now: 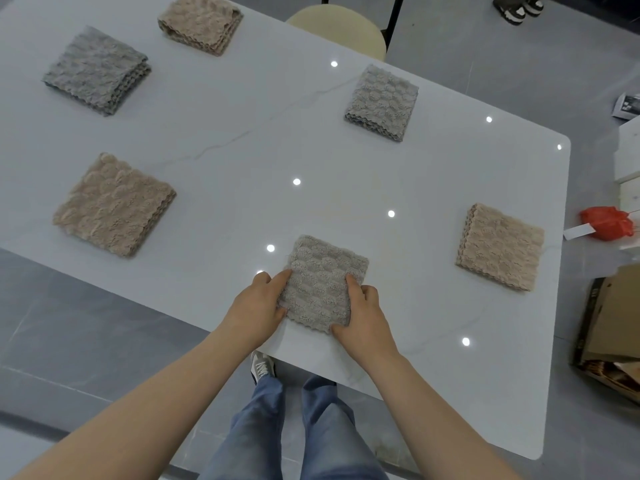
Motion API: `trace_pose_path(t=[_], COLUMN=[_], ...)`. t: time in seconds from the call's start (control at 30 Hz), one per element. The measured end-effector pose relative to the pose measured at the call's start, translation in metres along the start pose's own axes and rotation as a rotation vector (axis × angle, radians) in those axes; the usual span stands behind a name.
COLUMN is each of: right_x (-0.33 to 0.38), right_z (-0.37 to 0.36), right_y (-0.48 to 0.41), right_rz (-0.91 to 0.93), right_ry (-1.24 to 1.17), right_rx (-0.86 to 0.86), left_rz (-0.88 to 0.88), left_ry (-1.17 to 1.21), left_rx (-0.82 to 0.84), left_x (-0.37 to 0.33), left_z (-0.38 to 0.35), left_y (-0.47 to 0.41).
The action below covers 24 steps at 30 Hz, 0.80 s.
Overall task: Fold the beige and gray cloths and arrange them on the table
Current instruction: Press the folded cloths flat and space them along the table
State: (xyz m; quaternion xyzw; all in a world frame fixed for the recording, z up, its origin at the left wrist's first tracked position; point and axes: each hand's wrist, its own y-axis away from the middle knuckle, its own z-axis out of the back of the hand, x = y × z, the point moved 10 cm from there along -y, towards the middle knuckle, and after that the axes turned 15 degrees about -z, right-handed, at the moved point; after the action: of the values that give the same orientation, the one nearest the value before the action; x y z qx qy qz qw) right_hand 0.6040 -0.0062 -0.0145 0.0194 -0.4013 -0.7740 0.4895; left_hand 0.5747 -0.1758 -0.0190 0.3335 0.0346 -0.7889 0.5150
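A folded gray cloth [320, 282] lies near the front edge of the white table [242, 168]. My left hand [258, 304] grips its left edge, thumb on top. My right hand [363, 311] grips its right edge and front corner. Other folded cloths lie spread over the table: a beige cloth [116, 204] at the left, a gray cloth [98, 71] at the far left, a beige cloth [201, 22] at the back, a gray cloth [382, 102] at the back right and a beige cloth [500, 247] at the right.
A cream round chair [341, 29] stands behind the table. On the floor to the right are a red bag [607, 223] and an open cardboard box [609, 327]. A person's shoes [517, 10] show at the top right.
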Motion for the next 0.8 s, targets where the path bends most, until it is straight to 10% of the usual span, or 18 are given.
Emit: trace_pose_path(t=[0.8], right_x=[0.007], right_z=[0.0], right_y=[-0.003], right_rz=[0.035], right_ry=[0.022], right_rx=[-0.014], left_rz=[-0.127], left_ry=[-0.077], left_rx=[-0.01], left_x=[-0.02], left_z=[0.01], left_y=[-0.012])
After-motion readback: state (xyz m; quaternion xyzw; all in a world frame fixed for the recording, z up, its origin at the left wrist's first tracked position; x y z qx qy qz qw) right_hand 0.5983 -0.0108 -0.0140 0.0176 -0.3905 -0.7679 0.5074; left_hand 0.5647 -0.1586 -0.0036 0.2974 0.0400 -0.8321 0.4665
